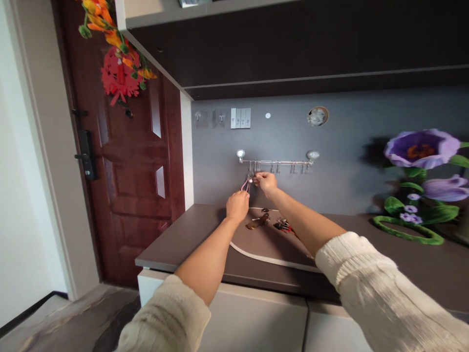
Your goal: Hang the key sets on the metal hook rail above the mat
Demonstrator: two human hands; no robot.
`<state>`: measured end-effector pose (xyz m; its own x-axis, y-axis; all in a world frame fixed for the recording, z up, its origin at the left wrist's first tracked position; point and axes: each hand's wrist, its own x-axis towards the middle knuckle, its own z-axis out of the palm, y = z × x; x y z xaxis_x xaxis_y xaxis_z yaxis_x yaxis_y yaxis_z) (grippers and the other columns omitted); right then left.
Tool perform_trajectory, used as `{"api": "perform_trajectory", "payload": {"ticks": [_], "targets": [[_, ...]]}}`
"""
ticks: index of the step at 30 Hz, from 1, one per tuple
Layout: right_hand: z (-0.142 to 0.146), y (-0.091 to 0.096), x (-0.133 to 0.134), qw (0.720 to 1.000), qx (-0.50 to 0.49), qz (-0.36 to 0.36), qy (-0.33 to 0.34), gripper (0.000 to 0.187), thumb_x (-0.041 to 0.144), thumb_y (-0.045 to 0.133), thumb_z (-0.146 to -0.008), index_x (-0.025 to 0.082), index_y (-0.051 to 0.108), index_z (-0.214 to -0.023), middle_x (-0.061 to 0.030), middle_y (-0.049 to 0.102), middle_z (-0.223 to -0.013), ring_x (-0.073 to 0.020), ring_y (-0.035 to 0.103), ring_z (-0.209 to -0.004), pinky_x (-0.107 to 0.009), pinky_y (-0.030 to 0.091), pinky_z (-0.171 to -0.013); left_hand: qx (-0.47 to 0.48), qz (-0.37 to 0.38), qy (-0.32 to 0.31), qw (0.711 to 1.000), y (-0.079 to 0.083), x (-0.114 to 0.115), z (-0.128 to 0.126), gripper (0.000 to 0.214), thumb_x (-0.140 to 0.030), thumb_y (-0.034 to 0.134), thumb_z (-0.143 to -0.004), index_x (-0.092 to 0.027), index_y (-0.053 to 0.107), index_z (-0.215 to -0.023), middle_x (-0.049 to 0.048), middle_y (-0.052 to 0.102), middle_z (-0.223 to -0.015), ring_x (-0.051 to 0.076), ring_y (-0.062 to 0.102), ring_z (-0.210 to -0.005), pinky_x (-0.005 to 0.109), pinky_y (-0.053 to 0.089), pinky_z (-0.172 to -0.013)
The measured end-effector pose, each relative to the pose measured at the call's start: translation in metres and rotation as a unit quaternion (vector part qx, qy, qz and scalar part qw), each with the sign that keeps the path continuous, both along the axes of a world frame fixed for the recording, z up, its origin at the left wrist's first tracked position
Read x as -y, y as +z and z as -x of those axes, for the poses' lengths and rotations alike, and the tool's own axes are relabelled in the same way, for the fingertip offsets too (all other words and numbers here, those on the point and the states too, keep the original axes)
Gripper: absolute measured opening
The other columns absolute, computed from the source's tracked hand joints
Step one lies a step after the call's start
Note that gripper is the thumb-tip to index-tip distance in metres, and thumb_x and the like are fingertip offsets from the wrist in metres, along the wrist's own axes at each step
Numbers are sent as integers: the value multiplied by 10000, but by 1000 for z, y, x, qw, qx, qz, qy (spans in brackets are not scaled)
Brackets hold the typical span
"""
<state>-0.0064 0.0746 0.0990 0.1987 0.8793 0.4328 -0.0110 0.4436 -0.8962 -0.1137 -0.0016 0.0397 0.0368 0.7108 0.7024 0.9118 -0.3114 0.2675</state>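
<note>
My two hands are close together but not touching, both raised at the left end of the metal hook rail (282, 162) on the grey wall (220, 178). My left hand (238, 206) is the lower one, its fingers closed on the bottom of a pink strap (245, 186) that rises from my grip towards the hooks. My right hand (266, 184) is higher and just to the right, fingertips bunched beside the small pale bead (250, 181) near the strap's top — whether they pinch anything, I cannot tell. The strap sits right under the leftmost hooks; too little shows for me to say if it hangs from one. Below my wrists, on a brown mat (252, 249) with a pale edge, lie a glossy brown key holder (258, 222), a small dark piece (265, 210) just behind it, and a bunch of keys (283, 225) with some red, partly behind my right forearm. The mat lies on the dark countertop (176, 239). Off to the right stand big purple flowers (421, 149) with a fuzzy green ring (406, 238) at their foot; to the left is the red-brown door (128, 234) — black handle (87, 157) and all.
</note>
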Motion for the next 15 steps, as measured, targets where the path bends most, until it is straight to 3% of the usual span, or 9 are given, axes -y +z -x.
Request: {"api": "perform_trajectory", "payload": {"ticks": [8, 15], "targets": [[-32, -10, 39, 997, 68, -7, 29, 96, 123, 504, -762, 131, 593, -726, -30, 628, -681, -65, 530, -542, -180, 411, -504, -42, 5, -120, 992, -8, 3, -10, 247, -285, 391, -842, -197, 614, -903, 49, 618, -901, 161, 543, -868, 270, 409, -772], [-67, -46, 61, 987, 153, 2, 38, 58, 132, 550, -752, 126, 605, -769, -43, 647, -689, -98, 584, -622, -234, 463, -648, -89, 58, -171, 979, -16, 4, -17, 275, -373, 481, -780, -205, 633, -934, 40, 609, -874, 162, 548, -811, 268, 410, -737]]}}
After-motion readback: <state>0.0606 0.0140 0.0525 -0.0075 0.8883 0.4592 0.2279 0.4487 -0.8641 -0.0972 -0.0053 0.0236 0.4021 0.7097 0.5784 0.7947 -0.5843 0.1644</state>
